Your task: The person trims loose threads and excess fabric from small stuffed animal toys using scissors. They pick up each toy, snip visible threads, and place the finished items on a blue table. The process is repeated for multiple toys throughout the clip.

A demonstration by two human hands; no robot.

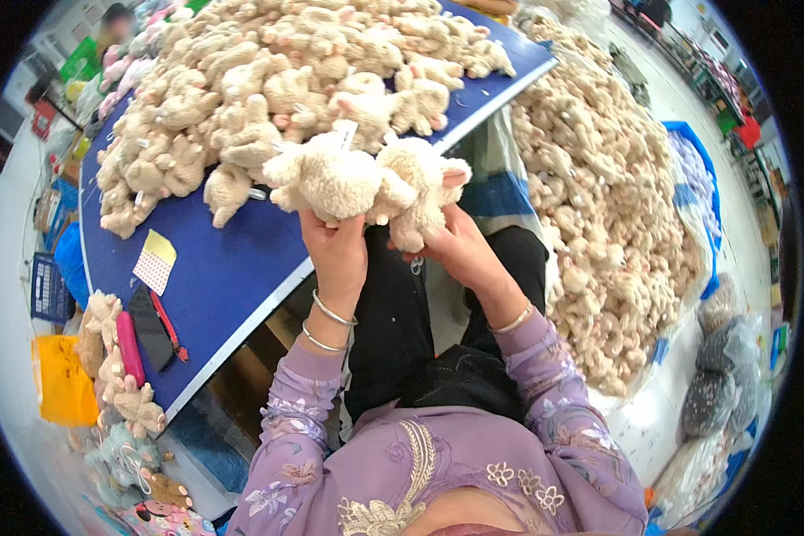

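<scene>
Between my two hands is a cream plush animal with curly pile, held up over my lap beside the table edge. My left hand is closed round the underside of its rounded body. My right hand grips its other end, near an ear with a pink lining. A white tag sticks up from the toy's top. My thumbs show below the toy, while most other fingers are hidden behind it. Just beyond lies a heap of similar cream plush toys on the blue table.
On the table lie a yellow dotted paper, a dark phone-like slab, a red-handled tool and a pink case. A big open sack of cream plush toys stands at right. A person is far left.
</scene>
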